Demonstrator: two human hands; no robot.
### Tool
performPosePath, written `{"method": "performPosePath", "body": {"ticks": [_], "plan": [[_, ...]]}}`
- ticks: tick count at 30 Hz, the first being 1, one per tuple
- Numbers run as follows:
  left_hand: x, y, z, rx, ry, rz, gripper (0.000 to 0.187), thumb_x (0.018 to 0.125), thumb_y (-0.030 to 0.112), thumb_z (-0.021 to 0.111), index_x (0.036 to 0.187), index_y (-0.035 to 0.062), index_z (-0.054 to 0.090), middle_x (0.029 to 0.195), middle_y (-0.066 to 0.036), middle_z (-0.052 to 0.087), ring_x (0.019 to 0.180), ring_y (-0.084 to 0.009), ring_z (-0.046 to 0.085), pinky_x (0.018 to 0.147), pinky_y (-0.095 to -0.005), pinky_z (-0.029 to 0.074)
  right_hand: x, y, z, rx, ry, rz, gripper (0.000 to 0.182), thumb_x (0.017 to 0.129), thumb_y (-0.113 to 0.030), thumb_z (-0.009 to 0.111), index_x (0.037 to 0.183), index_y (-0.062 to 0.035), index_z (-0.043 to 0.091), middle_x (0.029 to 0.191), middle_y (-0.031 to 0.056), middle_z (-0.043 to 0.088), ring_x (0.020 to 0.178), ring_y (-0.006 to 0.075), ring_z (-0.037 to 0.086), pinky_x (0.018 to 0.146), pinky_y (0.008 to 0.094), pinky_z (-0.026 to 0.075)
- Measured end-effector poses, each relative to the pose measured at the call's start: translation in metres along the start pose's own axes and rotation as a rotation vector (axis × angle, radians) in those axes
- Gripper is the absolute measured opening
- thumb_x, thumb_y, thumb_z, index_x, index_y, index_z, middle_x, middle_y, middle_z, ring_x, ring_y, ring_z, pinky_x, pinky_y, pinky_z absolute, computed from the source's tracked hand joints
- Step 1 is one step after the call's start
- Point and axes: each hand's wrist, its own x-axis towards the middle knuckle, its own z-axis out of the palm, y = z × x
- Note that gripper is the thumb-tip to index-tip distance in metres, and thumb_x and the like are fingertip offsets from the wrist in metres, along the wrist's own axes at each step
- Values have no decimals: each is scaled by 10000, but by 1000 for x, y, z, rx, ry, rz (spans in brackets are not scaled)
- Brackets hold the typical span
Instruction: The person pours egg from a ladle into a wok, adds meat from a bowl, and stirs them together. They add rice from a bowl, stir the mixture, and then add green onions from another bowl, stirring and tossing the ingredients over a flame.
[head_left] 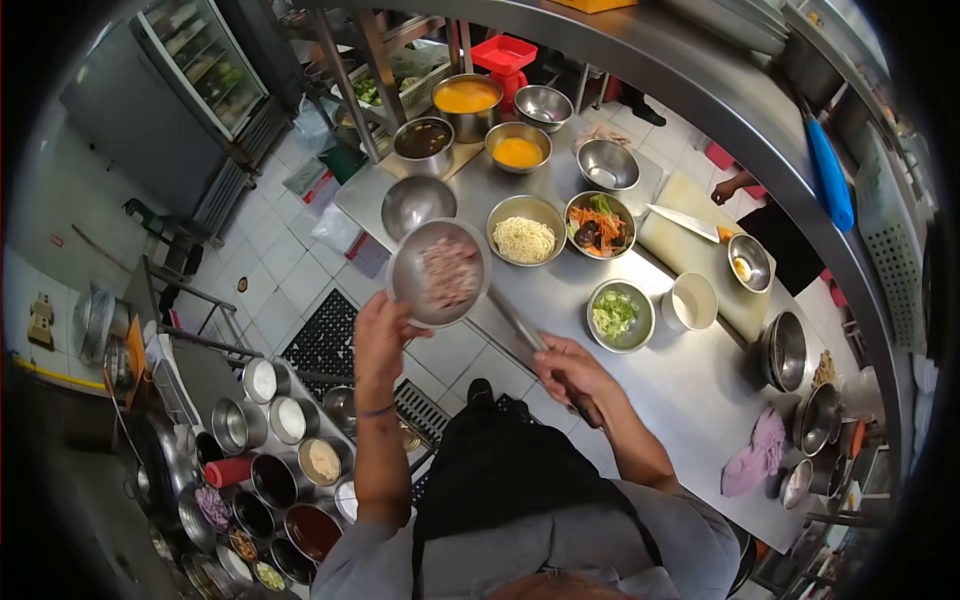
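Note:
My left hand (pixel 378 335) grips the rim of a steel bowl (pixel 405 290) from its near left side. Pale pink strips of raw meat (pixel 449 275) lie in this bowl, slightly blurred. My right hand (pixel 575 372) is wrapped round the dark grip of a long-handled metal utensil (pixel 516 322). Its shaft runs up to the bowl's right edge, and its head cannot be made out. Just beyond, on the steel counter, are a bowl of noodles (pixel 524 240), a bowl of cut vegetables (pixel 601 228) and a bowl of chopped greens (pixel 615 314).
A knife (pixel 690 222) lies on the cutting board (pixel 672 235). Pots of orange liquid (pixel 467 97) and dark liquid (pixel 423 140) stand at the back. Sauce and seasoning containers (pixel 273 480) crowd the left station. Another person's hand (pixel 724 191) shows beyond the counter. An overhead shelf (pixel 690 75) arches above.

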Motion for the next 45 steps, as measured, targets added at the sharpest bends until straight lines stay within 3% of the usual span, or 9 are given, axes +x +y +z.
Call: {"method": "performPosePath", "body": {"ticks": [2, 9, 11, 13, 22, 26, 30, 39, 45], "plan": [[3, -23, -50, 13, 127, 33, 131, 908, 88, 525, 941, -34, 558, 841, -87, 634, 662, -170, 661, 573, -324, 614, 14, -26, 5, -14, 42, -66, 141, 1003, -181, 583, 950, -69, 516, 709, 15, 506, 442, 96, 484, 344, 248, 396], [-10, -70, -111, -33, 314, -103, 81, 910, 92, 526, 882, 18, 510, 809, -101, 615, 632, -191, 661, 558, -316, 609, 71, -96, 16, -75, 184, -271, 148, 990, -195, 587, 1013, -70, 509, 718, 12, 504, 433, 90, 471, 330, 248, 380], [-3, -73, -98, -11, 289, -59, 69, 907, 88, 524, 885, 25, 503, 817, -105, 614, 636, -198, 664, 555, -310, 607, 81, -107, 17, -102, 339, -297, 156, 981, -208, 597, 935, -90, 505, 701, 5, 502, 436, 87, 475, 330, 251, 379], [4, -73, -95, -38, 236, -79, 54, 911, 86, 509, 912, 33, 497, 858, -104, 613, 640, -221, 669, 552, -312, 607, 92, -108, 24, -68, 294, -362, 206, 970, -252, 622, 886, -103, 507, 652, -10, 492, 436, 89, 472, 342, 254, 391], [39, -75, -102, 55, 112, -124, 166, 952, 154, 490, 1011, 0, 491, 927, -166, 647, 683, -264, 709, 525, -287, 577, 131, -92, 34, 133, 213, -390, 186, 965, -225, 624, 965, -82, 506, 744, 5, 525, 457, 96, 503, 341, 273, 418], [43, -73, -100, 56, 131, -96, 117, 952, 127, 526, 967, 27, 465, 870, -143, 631, 638, -257, 695, 512, -306, 598, 143, -100, 25, -51, 325, -423, 208, 956, -224, 629, 966, -50, 515, 753, 32, 547, 462, 103, 524, 344, 279, 432], [50, -84, -113, -66, 173, -138, 143, 967, 104, 557, 1008, 44, 434, 859, -133, 609, 591, -272, 689, 497, -316, 593, 164, -133, 34, -290, 425, -460, 172, 976, -183, 588, 909, -35, 530, 574, 11, 502, 437, 97, 516, 344, 262, 416], [48, -80, -114, -123, 162, -153, 166, 963, 115, 616, 969, 31, 473, 827, -128, 631, 592, -247, 686, 520, -321, 597, 255, -189, -4, -703, 568, -376, 148, 924, -146, 606, 976, -10, 584, 735, 32, 541, 453, 113, 515, 387, 290, 424], [50, -82, -122, -71, 187, -166, 179, 958, 125, 628, 951, 25, 479, 817, -118, 624, 587, -236, 681, 511, -317, 592, 290, -201, -13, -995, 679, -328, 331, 863, -210, 612, 1092, 29, 628, 734, 141, 637, 555, 227, 652, 562, 383, 542]]}}
